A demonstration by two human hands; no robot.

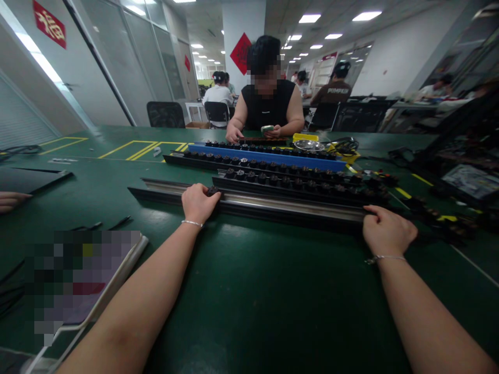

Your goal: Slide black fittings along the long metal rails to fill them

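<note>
A long black rail with a shiny metal channel lies crosswise on the green table in front of me. My left hand is closed over its left part, thumb and fingers at a small dark part sitting in the channel. Toward the rail's right end, my right hand is curled around the rail, with the index finger along its top. Just behind it lies another black rail filled with a row of small dark round parts.
Farther back lie a blue rail and a yellow tray. Across the table sits a person holding a phone-like device. Loose dark parts lie at the right. A blurred-out flat item lies at the left, near another person's hand.
</note>
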